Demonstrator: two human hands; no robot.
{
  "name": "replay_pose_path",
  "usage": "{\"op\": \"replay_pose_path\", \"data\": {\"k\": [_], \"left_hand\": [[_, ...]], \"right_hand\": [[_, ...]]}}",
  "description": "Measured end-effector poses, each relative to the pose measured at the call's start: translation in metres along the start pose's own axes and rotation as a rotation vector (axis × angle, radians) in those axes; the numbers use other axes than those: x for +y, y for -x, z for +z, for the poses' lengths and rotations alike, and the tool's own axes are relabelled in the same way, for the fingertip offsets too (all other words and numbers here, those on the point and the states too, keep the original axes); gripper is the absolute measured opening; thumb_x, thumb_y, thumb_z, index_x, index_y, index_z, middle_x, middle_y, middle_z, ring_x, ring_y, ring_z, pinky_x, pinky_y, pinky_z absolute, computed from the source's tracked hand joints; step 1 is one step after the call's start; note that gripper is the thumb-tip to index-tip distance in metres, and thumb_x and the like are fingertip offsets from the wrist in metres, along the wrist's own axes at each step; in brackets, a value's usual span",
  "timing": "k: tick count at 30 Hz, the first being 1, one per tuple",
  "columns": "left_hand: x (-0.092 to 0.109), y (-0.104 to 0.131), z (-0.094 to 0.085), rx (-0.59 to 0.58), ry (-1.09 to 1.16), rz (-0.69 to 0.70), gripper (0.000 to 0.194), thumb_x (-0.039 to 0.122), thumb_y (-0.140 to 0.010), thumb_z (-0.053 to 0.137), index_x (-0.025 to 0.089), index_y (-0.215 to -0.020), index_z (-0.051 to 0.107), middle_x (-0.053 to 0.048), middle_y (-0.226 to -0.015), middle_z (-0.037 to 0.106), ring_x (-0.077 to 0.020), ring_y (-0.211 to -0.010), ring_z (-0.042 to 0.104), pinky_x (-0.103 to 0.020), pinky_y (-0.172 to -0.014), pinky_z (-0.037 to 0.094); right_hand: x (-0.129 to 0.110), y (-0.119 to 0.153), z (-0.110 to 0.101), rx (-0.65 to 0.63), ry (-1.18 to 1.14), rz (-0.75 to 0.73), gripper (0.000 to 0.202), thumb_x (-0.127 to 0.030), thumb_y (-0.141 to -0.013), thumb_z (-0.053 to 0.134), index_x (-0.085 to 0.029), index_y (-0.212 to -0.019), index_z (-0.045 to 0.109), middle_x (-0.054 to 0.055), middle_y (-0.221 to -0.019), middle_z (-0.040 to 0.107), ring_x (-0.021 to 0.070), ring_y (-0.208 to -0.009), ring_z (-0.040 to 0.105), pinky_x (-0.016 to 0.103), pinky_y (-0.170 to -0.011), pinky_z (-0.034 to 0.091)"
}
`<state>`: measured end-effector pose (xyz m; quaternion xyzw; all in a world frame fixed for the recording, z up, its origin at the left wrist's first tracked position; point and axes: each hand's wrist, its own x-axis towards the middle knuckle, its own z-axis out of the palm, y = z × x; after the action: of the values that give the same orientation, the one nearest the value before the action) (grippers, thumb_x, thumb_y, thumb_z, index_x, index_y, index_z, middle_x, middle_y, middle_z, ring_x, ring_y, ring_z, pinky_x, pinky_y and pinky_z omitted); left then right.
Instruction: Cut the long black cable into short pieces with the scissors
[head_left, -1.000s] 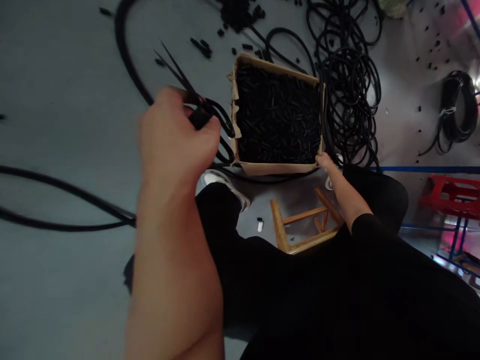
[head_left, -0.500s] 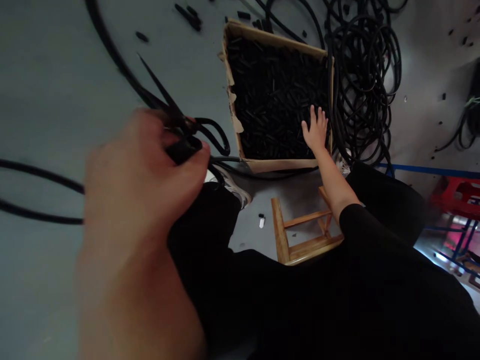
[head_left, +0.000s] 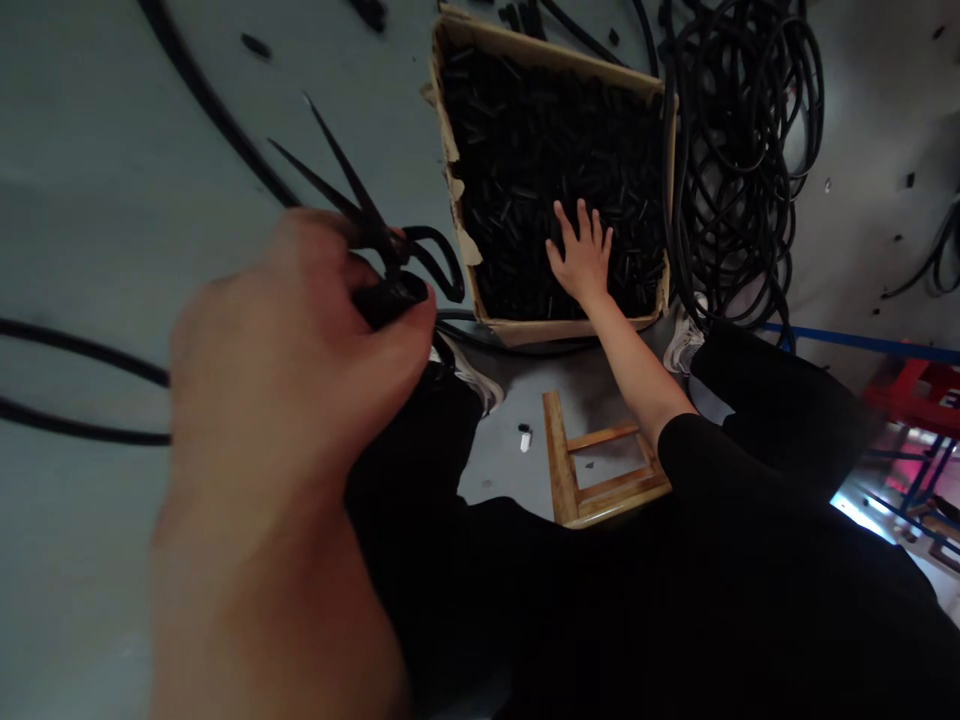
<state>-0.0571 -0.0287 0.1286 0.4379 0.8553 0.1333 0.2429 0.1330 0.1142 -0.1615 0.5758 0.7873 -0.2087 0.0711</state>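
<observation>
Close to the camera on the left, my left hand [head_left: 300, 370] is closed around scissors [head_left: 373, 215]. Their two dark pointed blades are spread apart, and one black handle loop sticks out to the right. Black tubing [head_left: 217, 110] runs behind this hand; whether the fingers grip it too is hidden. My right hand [head_left: 583, 260] lies with fingers spread, palm down, over the short black tube pieces [head_left: 525, 200] that fill a cardboard box [head_left: 459, 190]. Nothing shows in its grasp.
Right of the box lies a tangled heap of black tubing [head_left: 742, 160]. A wooden stool [head_left: 562, 460] stands below the box, with a small white object [head_left: 526, 441] on the floor beside it. At far right is a red plastic stool [head_left: 911, 390]. Loose black bits dot the floor.
My right hand has moved left across the tube pieces, its fingers spreading wider. In my left hand the scissor blades have opened.
</observation>
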Motion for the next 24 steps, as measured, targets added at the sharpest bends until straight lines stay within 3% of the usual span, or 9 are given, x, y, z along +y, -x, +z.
{"op": "replay_pose_path", "data": {"k": [4,9,14,20,24], "left_hand": [[0.011,-0.002,-0.001,-0.09,-0.154,-0.016,0.075,0.057,-0.07,0.043,0.025,-0.131,0.072,-0.012,-0.1,0.077,-0.0468,-0.099,0.078,-0.069,-0.097,0.062],[0.014,-0.003,0.001,-0.108,-0.163,0.006,0.064,0.052,-0.073,0.05,0.029,-0.129,0.071,-0.008,-0.094,0.075,-0.0411,-0.09,0.077,-0.061,-0.092,0.065],[0.018,-0.003,0.003,-0.146,-0.188,0.007,0.067,0.054,-0.073,0.047,0.026,-0.129,0.071,-0.011,-0.094,0.075,-0.0442,-0.086,0.075,-0.065,-0.088,0.064],[0.029,-0.004,0.0,-0.218,-0.243,-0.018,0.068,0.05,-0.079,0.051,0.022,-0.138,0.07,-0.015,-0.099,0.078,-0.0497,-0.095,0.078,-0.069,-0.093,0.065],[0.036,-0.003,-0.005,-0.272,-0.293,-0.038,0.066,0.047,-0.09,0.052,0.017,-0.148,0.065,-0.017,-0.112,0.081,-0.053,-0.109,0.079,-0.071,-0.101,0.065]], "right_hand": [[-0.006,0.037,-0.009,-0.06,0.067,-0.058,0.075,-0.039,-0.114,0.047,-0.023,-0.185,0.032,0.012,-0.196,0.01,0.0397,-0.183,0.006,0.072,-0.143,-0.001],[-0.022,0.06,0.002,-0.067,0.065,-0.251,0.071,-0.037,-0.113,0.051,-0.027,-0.182,0.041,0.009,-0.195,0.019,0.0385,-0.183,0.011,0.069,-0.144,-0.003],[-0.03,0.032,0.006,-0.09,0.044,-0.326,0.068,-0.03,-0.113,0.045,-0.026,-0.182,0.042,0.011,-0.195,0.021,0.0362,-0.182,0.016,0.069,-0.144,-0.004],[-0.03,0.002,-0.011,-0.062,0.077,-0.38,0.064,-0.043,-0.118,0.039,-0.027,-0.179,0.045,0.009,-0.194,0.025,0.0354,-0.182,0.017,0.067,-0.144,-0.007],[-0.014,-0.034,-0.008,-0.013,0.056,-0.39,0.069,-0.05,-0.118,0.035,-0.021,-0.182,0.039,0.012,-0.194,0.023,0.0371,-0.183,0.012,0.068,-0.143,-0.01]]}}
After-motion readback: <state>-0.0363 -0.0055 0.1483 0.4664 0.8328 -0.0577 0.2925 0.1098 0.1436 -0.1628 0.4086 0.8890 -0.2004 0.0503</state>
